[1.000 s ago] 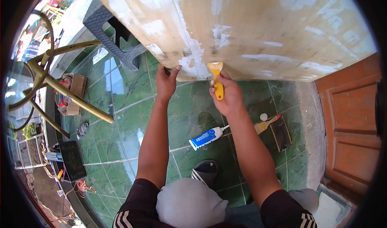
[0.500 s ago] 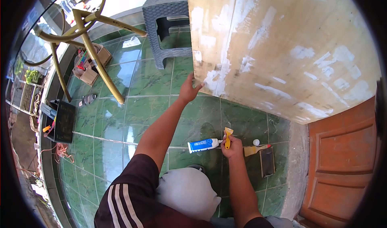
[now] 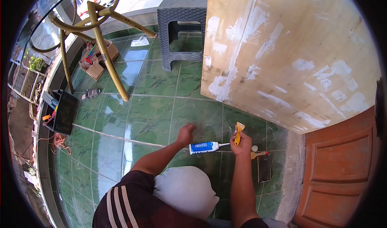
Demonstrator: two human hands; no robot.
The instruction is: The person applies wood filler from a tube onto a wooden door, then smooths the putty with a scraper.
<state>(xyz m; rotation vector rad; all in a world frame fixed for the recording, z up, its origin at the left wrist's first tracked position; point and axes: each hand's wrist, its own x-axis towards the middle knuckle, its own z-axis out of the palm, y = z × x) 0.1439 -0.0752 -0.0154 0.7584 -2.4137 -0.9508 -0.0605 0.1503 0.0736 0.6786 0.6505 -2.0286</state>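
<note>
My right hand [image 3: 241, 142] is closed around a yellow-handled scraper [image 3: 238, 136], its pale blade pointing up. Just left of that hand a blue and white tube [image 3: 203, 147] lies on the green tiles, its thin nozzle reaching toward my fingers. My left hand [image 3: 186, 134] hangs above the floor near the tube; its fingers are blurred and partly hidden. A large wooden panel [image 3: 298, 38] with white filler patches stands upright beyond my hands. To the right of my right hand are a small white cap [image 3: 254, 148], a brush [image 3: 258, 154] and a dark rectangular block [image 3: 264, 168].
A grey woven-pattern stool [image 3: 181, 6] stands behind the panel's left edge. Further left are a bamboo-like frame [image 3: 100, 38], a cardboard box [image 3: 94, 69], a sandal [image 3: 91, 93] and a black toolbox [image 3: 64, 111]. An orange-brown door [image 3: 334, 163] is at right.
My left hand has left the panel's lower left edge and come back toward the tube. My right hand still holds the scraper, slightly raised. The view has shifted a little.
</note>
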